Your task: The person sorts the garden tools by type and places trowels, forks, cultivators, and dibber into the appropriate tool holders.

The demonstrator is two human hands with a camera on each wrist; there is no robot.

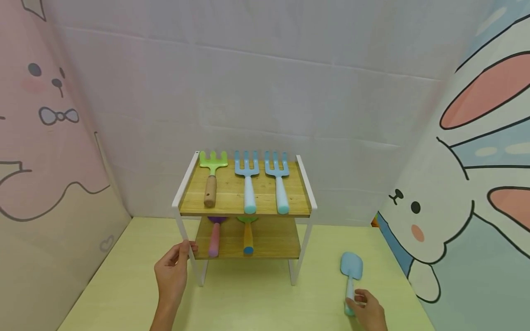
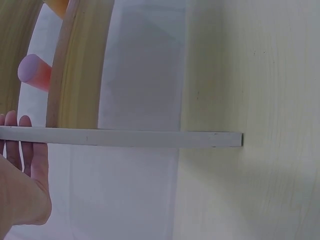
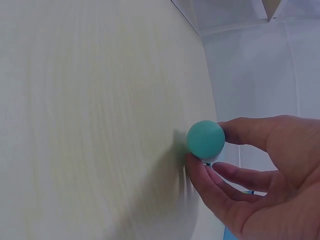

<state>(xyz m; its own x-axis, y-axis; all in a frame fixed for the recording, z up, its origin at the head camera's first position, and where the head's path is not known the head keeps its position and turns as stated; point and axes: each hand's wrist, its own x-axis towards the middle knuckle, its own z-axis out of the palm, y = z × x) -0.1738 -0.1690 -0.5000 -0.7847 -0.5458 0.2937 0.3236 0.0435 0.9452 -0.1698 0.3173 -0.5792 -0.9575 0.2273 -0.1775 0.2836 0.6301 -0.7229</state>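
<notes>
My right hand pinches the handle of a light blue toy trowel between thumb and fingers, at the right of the table. The rounded teal end of its handle faces the right wrist camera. My left hand holds the white left post of a two-tier wooden shelf, its fingers passing behind the post. On the top tier lie a green hand fork with a wooden handle and two blue hand forks. The lower tier bears a pink-handled tool and an orange-handled tool, their heads partly hidden.
The shelf stands on a pale yellow table. A white cloth hangs behind it. Cloths with cartoon animals close off the left and right sides.
</notes>
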